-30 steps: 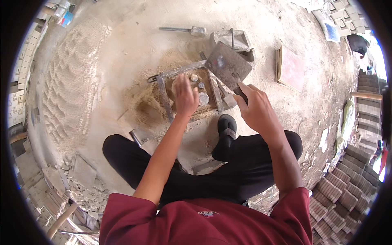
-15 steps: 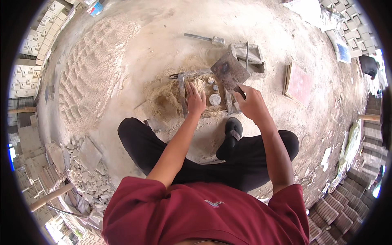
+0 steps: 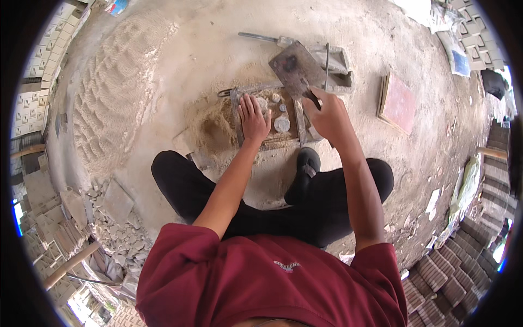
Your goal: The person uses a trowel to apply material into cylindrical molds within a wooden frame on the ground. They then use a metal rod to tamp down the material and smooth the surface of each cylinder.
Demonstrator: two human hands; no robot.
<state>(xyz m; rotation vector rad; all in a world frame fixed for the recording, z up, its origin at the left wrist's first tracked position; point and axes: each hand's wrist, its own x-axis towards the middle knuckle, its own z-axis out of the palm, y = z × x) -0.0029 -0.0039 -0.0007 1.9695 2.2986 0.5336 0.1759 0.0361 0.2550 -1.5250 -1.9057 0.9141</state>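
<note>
Under the left hand [image 3: 254, 117] lay the rusty rectangular metal mould frame [image 3: 268, 117], packed with sandy mortar. The fingers [image 3: 249, 103] were spread flat and pressed palm-down on the fill, pointing away from the body. Just right of those fingertips, inside the frame, sat 3 or so pale round discs [image 3: 281, 123], touching the mortar; whether they were stones or plugs could not be told.

Right of the frame, the right hand [image 3: 328, 115] was closed in a fist around the handle of a flat grey steel trowel with a square blade [image 3: 296, 70]. Its blade rose beyond the knuckles, tilted, long axis running from the fist up and to the left, so the blade hung over the frame's far right corner. The right hand was thus the nearer one to the trowel; the left was nearer the fill.

Beyond the trowel stood a second grey mould of cast concrete [image 3: 333, 60], and well apart to the right lay a reddish square tile [image 3: 399, 102] on the dusty ground [image 3: 180, 49].
</note>
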